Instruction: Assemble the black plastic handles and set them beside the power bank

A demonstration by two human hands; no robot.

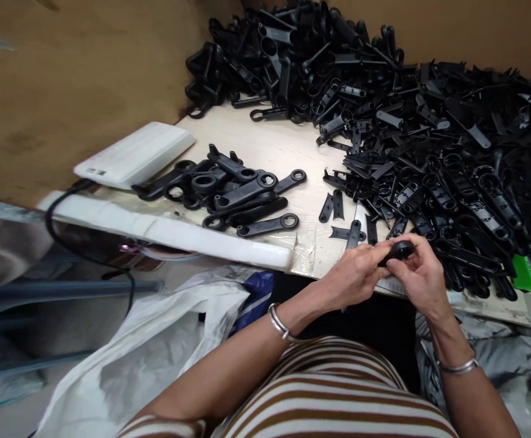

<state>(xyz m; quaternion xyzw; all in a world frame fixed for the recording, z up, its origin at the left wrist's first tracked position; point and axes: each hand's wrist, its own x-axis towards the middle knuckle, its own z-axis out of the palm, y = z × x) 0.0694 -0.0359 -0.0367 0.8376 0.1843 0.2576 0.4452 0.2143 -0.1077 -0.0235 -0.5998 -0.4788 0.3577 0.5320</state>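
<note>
A: State the count of hands.
B: Two: left hand (356, 275), right hand (423, 274). Held part (399, 250): one.
A: Bracelets (278, 322) (457, 367)?
B: Two.
A: Black parts (267, 226) on the table (269, 143)?
B: Too many, and too overlapped, for an exact count.
A: Remaining items?
B: White box (135, 155), one. Black cable (54, 234), one. White strip (169, 232), one. Green tray (524, 274), one. Striped shirt (338, 395), one.

Glossy black plastic part (400, 250), matt black plastic pieces (267, 228), smooth white foam strip (169, 231), striped cloth shirt (338, 395).
</note>
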